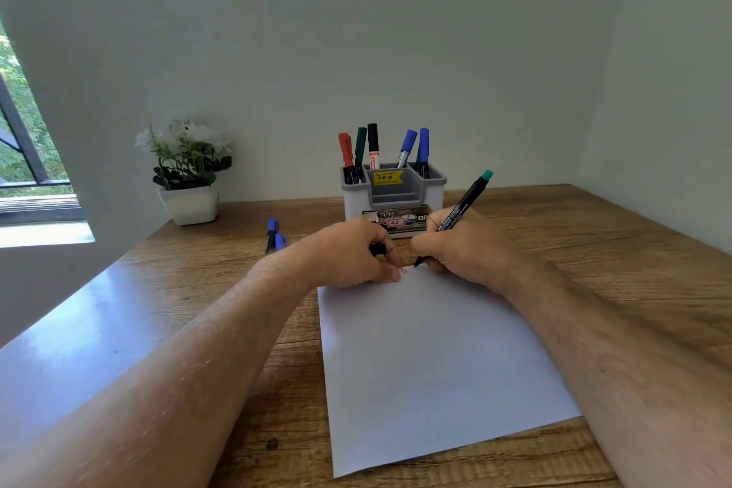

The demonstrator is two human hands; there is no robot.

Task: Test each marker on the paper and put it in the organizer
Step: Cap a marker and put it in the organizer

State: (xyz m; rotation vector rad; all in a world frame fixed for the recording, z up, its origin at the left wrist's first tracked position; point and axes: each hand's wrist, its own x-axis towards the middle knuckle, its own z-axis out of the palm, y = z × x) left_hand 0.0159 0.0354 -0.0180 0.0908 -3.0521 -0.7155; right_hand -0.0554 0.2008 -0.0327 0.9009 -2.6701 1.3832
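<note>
Marker (459,212) sits pinched in the right hand (463,250), tip on the paper (427,361) at its far edge, beside a small red mark (403,271). The left hand (352,254) holds what looks like the cap (378,249) and pins the sheet. Best make a short, light stroke, then recap. The organizer (394,194) stands at 12 o'clock, already crowded; two blue markers (274,236) lie at 10 o'clock on the table (594,234), the plant (186,170) farther out.
</note>
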